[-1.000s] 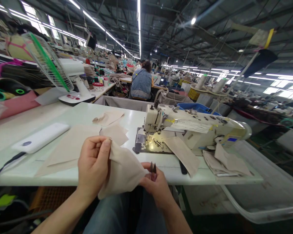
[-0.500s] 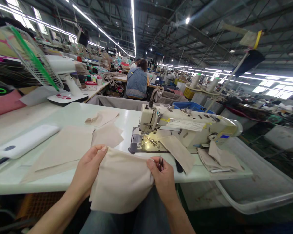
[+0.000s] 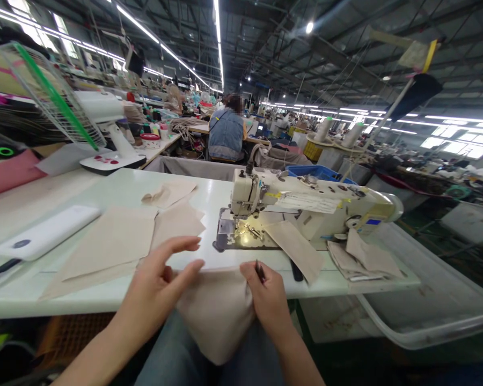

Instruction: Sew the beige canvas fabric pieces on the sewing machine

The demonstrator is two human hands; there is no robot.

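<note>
A piece of beige fabric (image 3: 219,313) hangs over my lap at the table's front edge. My right hand (image 3: 268,292) pinches its upper right corner. Dark pointed tips, apparently of small thread snips (image 3: 260,269), stick up from the same hand; the rest is hidden in the palm. At the fabric's upper left, my left hand (image 3: 161,284) is open, thumb and fingers spread apart. Beyond them stands a sewing machine (image 3: 306,198), with a beige strip (image 3: 295,249) lying on its bed and over the table.
Flat beige panels (image 3: 108,238) lie on the pale table (image 3: 84,305) at left, near a white device (image 3: 48,230) with a black cable. Folded beige pieces (image 3: 362,260) rest at right, above a clear plastic bin (image 3: 426,316). A fan (image 3: 100,112) and a seated co-worker (image 3: 225,134) are farther back.
My left hand has let go of the fabric's upper left corner and opened, moving slightly right. The fabric's left side has dropped into a hanging point. My right hand keeps its pinch.
</note>
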